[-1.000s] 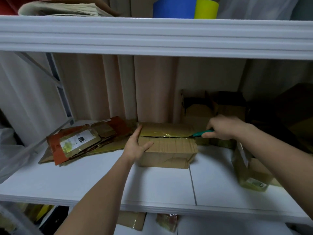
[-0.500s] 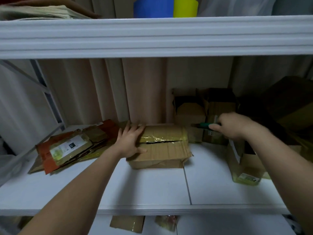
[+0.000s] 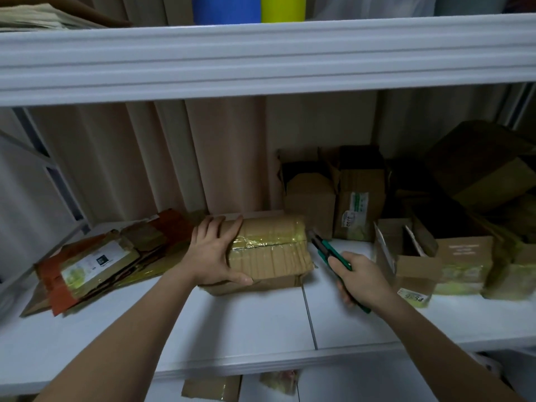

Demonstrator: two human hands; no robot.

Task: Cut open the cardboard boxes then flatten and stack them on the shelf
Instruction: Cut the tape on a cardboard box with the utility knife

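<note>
A white shelf point(image 3: 255, 323) carries all the cardboard; its front edge runs across the lower part of the view. Near the middle of the shelf, toward its back edge, lies the taped box point(image 3: 269, 250), a brown carton wrapped in yellowish clear tape, with a dark slit running along its top face. The left hand point(image 3: 213, 253) holds the box at its left end: the fingers are spread over the top and the thumb is hooked round the front lower edge, so this grip is closed on the carton. The right hand point(image 3: 361, 281) is wrapped round the green handle of a utility knife point(image 3: 329, 252), a grip closed on the tool. The knife points up and to the left, its tip just beside the right end of the box; whether it touches the cardboard cannot be told. Toward the left edge of the shelf lies a stack of flattened boxes point(image 3: 95, 262), brown and orange, with a white label on top. Toward the right edge and the back right corner stand several unflattened boxes point(image 3: 417, 250), some with open flaps. An upper shelf point(image 3: 261, 56) spans the top of the view, bearing a blue roll point(image 3: 226, 8) and a yellow roll point(image 3: 282, 8) side by side.
</note>
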